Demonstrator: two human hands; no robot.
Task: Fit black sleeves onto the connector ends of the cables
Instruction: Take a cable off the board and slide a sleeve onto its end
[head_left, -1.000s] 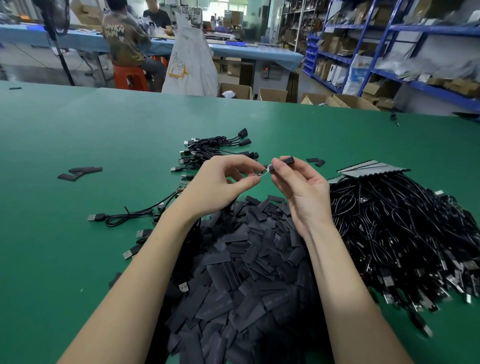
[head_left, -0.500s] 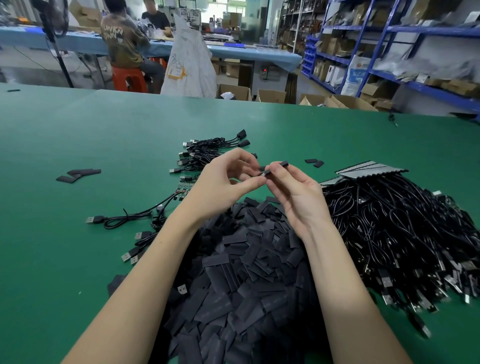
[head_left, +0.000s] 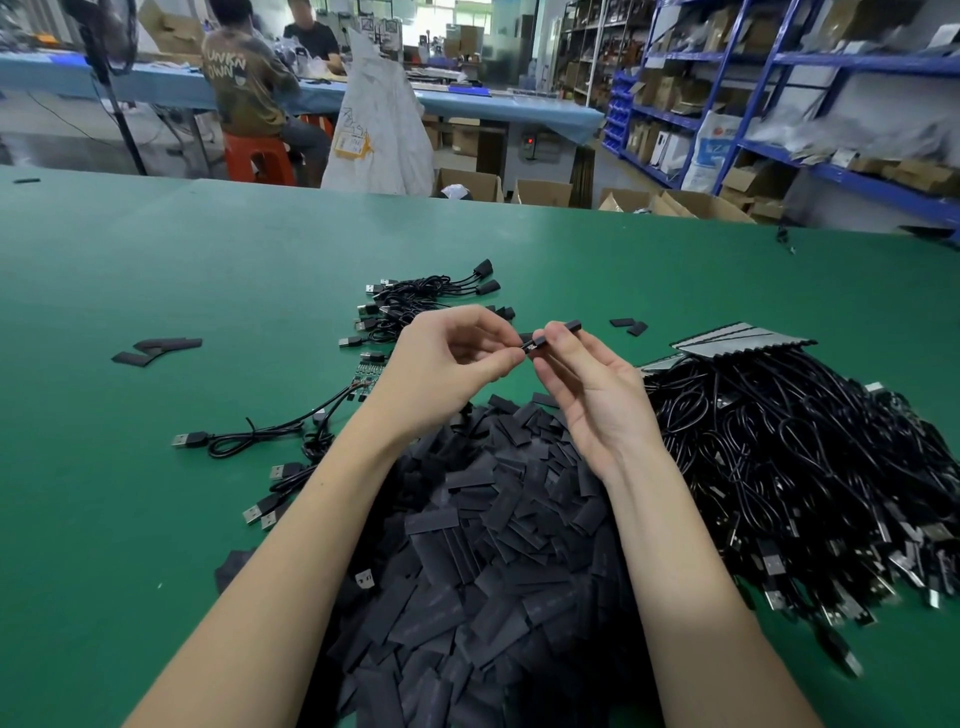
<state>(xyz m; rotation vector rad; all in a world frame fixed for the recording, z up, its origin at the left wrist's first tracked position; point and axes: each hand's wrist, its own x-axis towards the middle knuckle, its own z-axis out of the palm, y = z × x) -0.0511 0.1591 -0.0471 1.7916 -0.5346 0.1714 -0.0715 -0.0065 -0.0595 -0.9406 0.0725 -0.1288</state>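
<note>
Your left hand (head_left: 447, 364) pinches a connector end (head_left: 525, 347) at its fingertips; your right hand (head_left: 592, 387) pinches a black sleeve (head_left: 563, 331) against it, both raised above the sleeve pile (head_left: 483, 561) on the worktop (head_left: 156, 270).

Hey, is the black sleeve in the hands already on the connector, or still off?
Cannot tell: the sleeve, pinched by right hand, meets left hand; fingers hide the connector.

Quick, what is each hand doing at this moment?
Left hand: pinches the connector end of a cable.
Right hand: pinches a black sleeve.
</note>
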